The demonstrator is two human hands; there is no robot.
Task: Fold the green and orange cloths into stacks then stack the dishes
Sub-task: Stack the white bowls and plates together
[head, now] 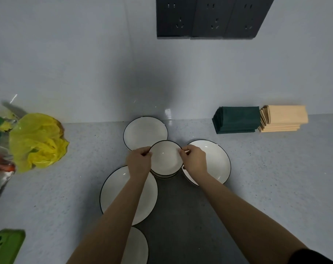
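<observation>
A small white bowl with a dark rim sits on top of a short stack of like bowls at the centre of the counter. My left hand pinches its left rim and my right hand pinches its right rim. Around it lie white dark-rimmed plates: one behind, one to the right, one at the front left under my left forearm, and one near the bottom edge. A folded green cloth stack and a folded orange cloth stack stand side by side at the back right.
A crumpled yellow plastic bag and clear-wrapped items lie at the left. A green phone rests at the bottom left corner. Dark wall sockets hang on the wall above the grey counter.
</observation>
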